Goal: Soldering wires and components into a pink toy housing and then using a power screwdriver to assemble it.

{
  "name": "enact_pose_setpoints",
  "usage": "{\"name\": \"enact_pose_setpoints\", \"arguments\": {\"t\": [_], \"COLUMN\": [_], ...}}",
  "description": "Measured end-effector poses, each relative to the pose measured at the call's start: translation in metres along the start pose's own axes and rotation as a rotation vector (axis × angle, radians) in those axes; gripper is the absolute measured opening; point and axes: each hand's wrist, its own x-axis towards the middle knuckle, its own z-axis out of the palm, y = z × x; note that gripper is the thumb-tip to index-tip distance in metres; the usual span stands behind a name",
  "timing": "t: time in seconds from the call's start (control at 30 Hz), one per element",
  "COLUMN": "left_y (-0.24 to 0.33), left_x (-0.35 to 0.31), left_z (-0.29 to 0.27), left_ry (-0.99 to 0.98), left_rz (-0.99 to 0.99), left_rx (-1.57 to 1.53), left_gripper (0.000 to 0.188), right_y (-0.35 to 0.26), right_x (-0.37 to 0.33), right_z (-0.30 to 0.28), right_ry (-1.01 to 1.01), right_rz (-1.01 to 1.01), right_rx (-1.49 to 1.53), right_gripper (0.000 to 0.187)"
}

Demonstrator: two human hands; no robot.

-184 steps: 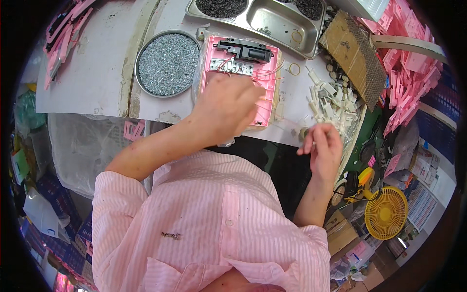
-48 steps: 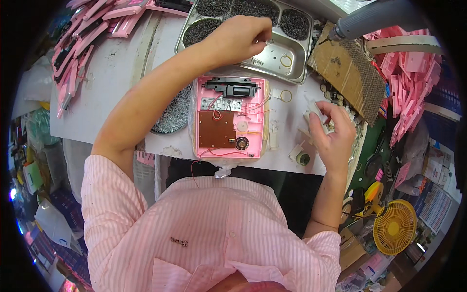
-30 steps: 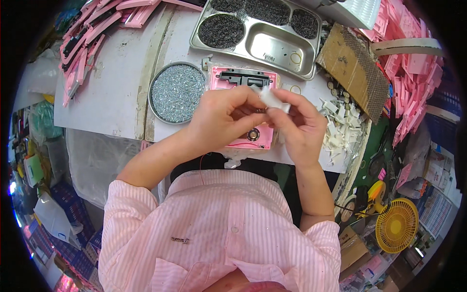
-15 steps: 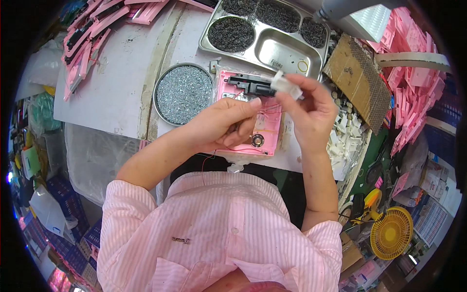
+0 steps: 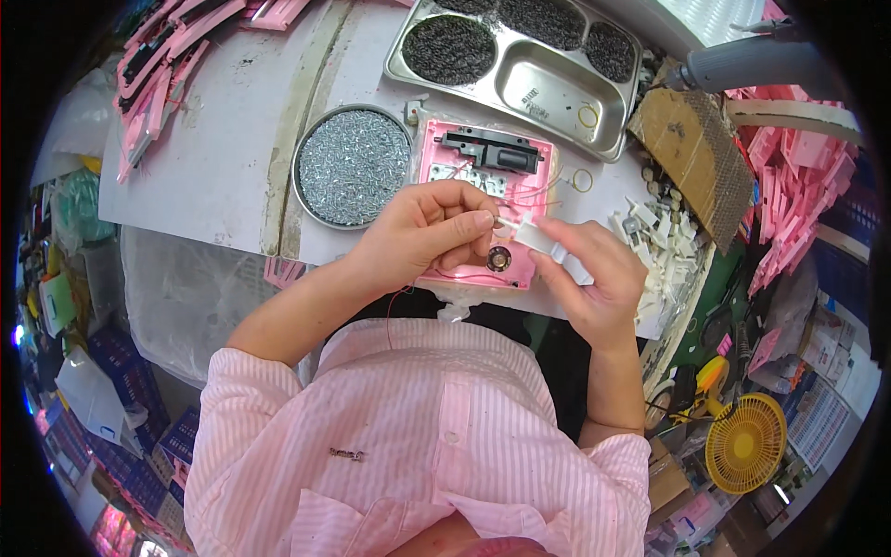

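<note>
My right hand (image 5: 594,278) grips a small white plastic part (image 5: 536,238) between thumb and fingers, over the right side of a pink plastic housing (image 5: 546,148). Close to its narrow tip, my left hand (image 5: 434,232) is closed in a pinch; whatever it holds is too small or hidden to name. A black mechanism (image 5: 497,151) lies across the top of the housing. Below it are a silvery plate (image 5: 469,176), thin red wires and a small round metal-rimmed piece (image 5: 498,258). My left hand covers the housing's lower left part.
Left of the housing stands a round tray (image 5: 353,167) of small screws. A steel compartment tray (image 5: 557,93) with dark small parts sits behind. White plastic parts (image 5: 664,251) are heaped to the right, beside a cardboard piece (image 5: 682,148). Pink parts (image 5: 784,204) pile up farther right.
My right hand has brought the white part down toward me, off the black mechanism and nearer my left fingertips. A grey lamp-like arm at the upper right has shifted in view.
</note>
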Motion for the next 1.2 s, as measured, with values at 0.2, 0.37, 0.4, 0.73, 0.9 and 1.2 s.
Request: {"name": "enact_pose_setpoints", "arguments": {"t": [0.2,0.37,0.4,0.73,0.9,1.2], "left_y": [-0.001,0.009,0.001,-0.022,-0.031,-0.036], "left_x": [-0.012,0.003,0.013,0.007,-0.002,0.001], "left_z": [0.017,0.021,0.019,0.011,-0.011,-0.012], "left_ry": [-0.095,-0.021,-0.012,0.016,-0.018,-0.012], "left_rz": [-0.035,0.188,0.324,0.737,0.835,0.841], "left_rx": [0.476,1.142,1.269,1.491,1.386,1.404], "left_gripper": [0.015,0.016,0.016,0.014,0.022,0.025], "right_y": [0.004,0.026,0.035,0.041,0.039,0.054], "right_x": [-0.018,-0.069,-0.071,-0.041,-0.020,-0.004], "right_z": [-0.011,-0.018,-0.020,-0.013,-0.004,0.006], "right_ry": [-0.138,0.090,0.145,0.035,-0.085,-0.114], "right_rz": [-0.156,0.530,0.529,0.236,0.008,-0.168], "right_rx": [0.028,0.865,0.889,0.099,-0.185,-0.132], "right_gripper": [0.035,0.034,0.035,0.028,0.032,0.032]}}
